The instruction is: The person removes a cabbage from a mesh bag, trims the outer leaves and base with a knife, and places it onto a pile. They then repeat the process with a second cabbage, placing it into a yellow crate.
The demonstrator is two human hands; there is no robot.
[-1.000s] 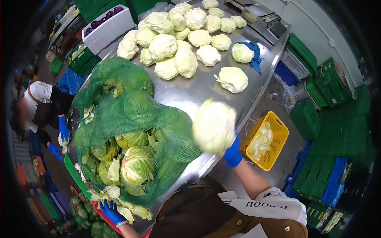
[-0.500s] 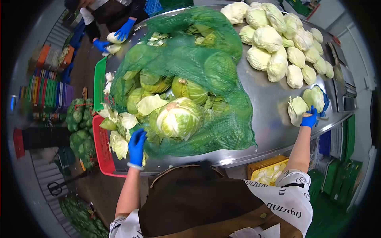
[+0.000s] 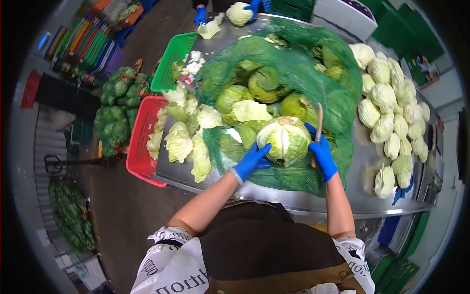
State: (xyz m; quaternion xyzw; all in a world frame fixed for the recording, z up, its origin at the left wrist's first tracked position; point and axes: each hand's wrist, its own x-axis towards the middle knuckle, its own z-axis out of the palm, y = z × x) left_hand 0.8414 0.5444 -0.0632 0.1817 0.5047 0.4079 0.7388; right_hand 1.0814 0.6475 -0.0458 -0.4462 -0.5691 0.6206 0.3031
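A pale green cabbage (image 3: 284, 141) with a white ribbed front sits on the green mesh sack (image 3: 293, 180). Against its left side my left hand (image 3: 253, 160), in a blue glove, rests with fingers curved along the leaves. My right hand (image 3: 324, 156), also gloved in blue, is at the cabbage's right side, closed around a knife with a tan handle (image 3: 319, 120); its blade is mostly hidden. Behind, whole green cabbages (image 3: 235, 100) lie in the sack's opening. Loose outer leaves (image 3: 178, 142) are spread left of the sack.
Trimmed cabbages (image 3: 384, 98) are piled at the right of the metal table (image 3: 369, 174), near a blue cloth (image 3: 402, 190). Red (image 3: 147, 137) and green baskets (image 3: 178, 54) stand along the left edge. Across the table, a co-worker's gloved hands (image 3: 200, 17) handle cabbage.
My right hand has left the trimmed cabbages on the right and come to the cabbage in front, with the knife. My left hand has moved onto the cabbage's left side. The view has shifted.
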